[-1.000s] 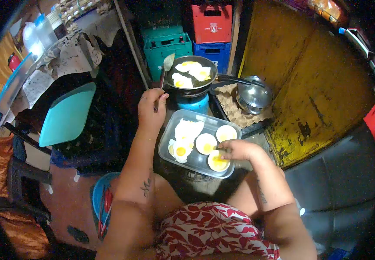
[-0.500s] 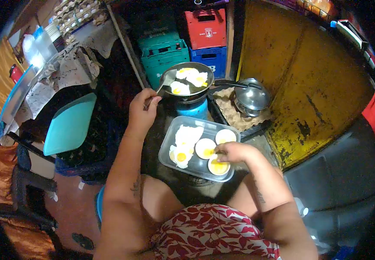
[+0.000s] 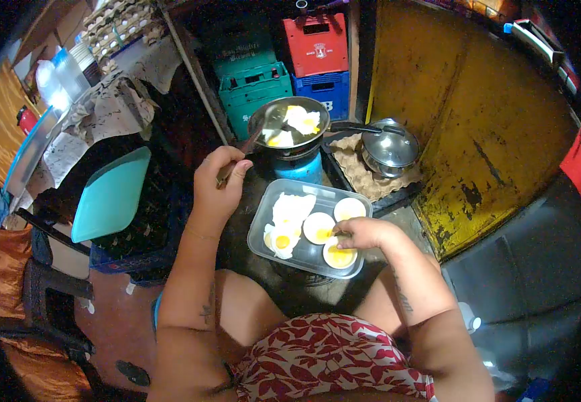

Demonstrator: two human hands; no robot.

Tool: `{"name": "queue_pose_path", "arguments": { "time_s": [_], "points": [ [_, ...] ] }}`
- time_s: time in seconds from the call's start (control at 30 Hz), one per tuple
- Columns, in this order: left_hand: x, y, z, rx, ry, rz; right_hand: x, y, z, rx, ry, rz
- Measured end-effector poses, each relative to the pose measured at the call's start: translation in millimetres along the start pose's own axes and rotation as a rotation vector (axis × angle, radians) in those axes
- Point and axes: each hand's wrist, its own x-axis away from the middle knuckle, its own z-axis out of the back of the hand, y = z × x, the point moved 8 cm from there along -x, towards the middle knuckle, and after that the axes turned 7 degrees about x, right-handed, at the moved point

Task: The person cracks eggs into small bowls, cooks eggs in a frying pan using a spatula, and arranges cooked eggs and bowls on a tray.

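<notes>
My left hand (image 3: pixel 222 175) is closed round the handle of a spatula (image 3: pixel 253 139), whose blade reaches into the left side of a frying pan (image 3: pixel 324 112). In the pan, fried eggs (image 3: pixel 302 120) with white edges and yellow yolks lie in oil. My right hand (image 3: pixel 367 234) is over the right side of a clear plastic container (image 3: pixel 258 253), its fingers pinched at the rim of a small white bowl (image 3: pixel 338 257) with raw egg in it. Two more small bowls (image 3: pixel 318 229) stand beside it. Cooked eggs (image 3: pixel 283 238) lie at the container's left.
The pan sits on a burner over a blue canister (image 3: pixel 304 169). To its right, a lidded pot (image 3: pixel 389 151) stands on an egg-carton sheet (image 3: pixel 351 164). Green crates (image 3: pixel 253 94) and a red crate (image 3: pixel 316 43) are stacked behind. A turquoise lid (image 3: pixel 110 197) leans at left.
The spatula has tilted and its blade has shifted within the pan, where the eggs at the upper left have moved. My right hand has stayed at the bowl.
</notes>
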Motion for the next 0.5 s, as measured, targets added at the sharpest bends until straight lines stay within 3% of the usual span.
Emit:
{"name": "queue_pose_path", "arguments": {
  "time_s": [0.17,0.37,0.5],
  "points": [
    [-0.3,0.2,-18.5,0.102,-0.198,0.106,3.3,-0.7,1.1,-0.005,0.006,-0.003],
    [-8.0,-2.8,-30.9,0.024,-0.224,-0.025,4.1,0.7,1.5,-0.019,0.013,0.024],
    [-9.1,-21.8,-42.6,0.047,-0.184,0.005,9.0,-2.7,8.9,-0.024,0.024,0.003]
  ]
}}
